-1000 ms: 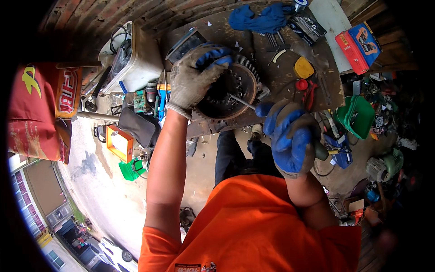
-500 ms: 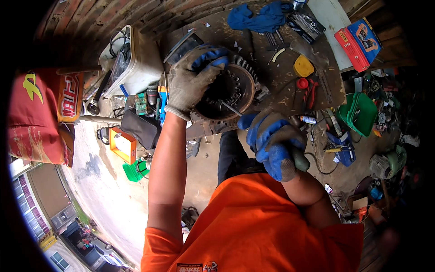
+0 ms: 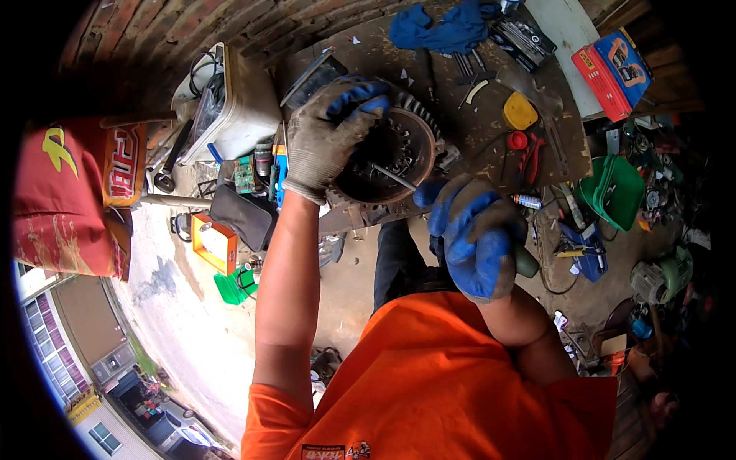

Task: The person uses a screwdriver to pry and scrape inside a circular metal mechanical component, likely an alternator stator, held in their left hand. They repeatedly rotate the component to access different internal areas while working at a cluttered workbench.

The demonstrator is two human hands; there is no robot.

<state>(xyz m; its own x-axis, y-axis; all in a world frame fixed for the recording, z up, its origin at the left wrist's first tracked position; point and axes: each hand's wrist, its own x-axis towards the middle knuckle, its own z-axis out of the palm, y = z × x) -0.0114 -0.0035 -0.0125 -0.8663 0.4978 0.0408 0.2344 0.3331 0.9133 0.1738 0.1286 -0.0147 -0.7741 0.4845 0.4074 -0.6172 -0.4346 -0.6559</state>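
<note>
A round, rusty metal housing (image 3: 426, 157) with ribs along its outer side lies on the workbench, its dark hollow facing up. Small metal bits show inside it. My left hand (image 3: 326, 134), in a grey glove with blue coating, is curled over the housing's left rim; its fingertips are partly hidden. At the housing's near right, my gloved right hand (image 3: 477, 238) is wrapped round a screwdriver (image 3: 393, 175). The metal shaft slants across the near rim into the hollow, and the dark green handle's end sticks out behind the fist.
On the bench (image 3: 475, 123) lie a blue cloth (image 3: 437, 29), a yellow tape measure (image 3: 520, 111), red-handled pliers (image 3: 530, 162) and a socket set (image 3: 523, 38). A white bucket (image 3: 253, 107) stands left. A green bin (image 3: 613, 192) and an electric motor (image 3: 661, 277) are right.
My right hand has turned a little about the screwdriver and shifted slightly right. The shaft still reaches into the housing. My left hand keeps its place on the rim; the whole view has shifted slightly.
</note>
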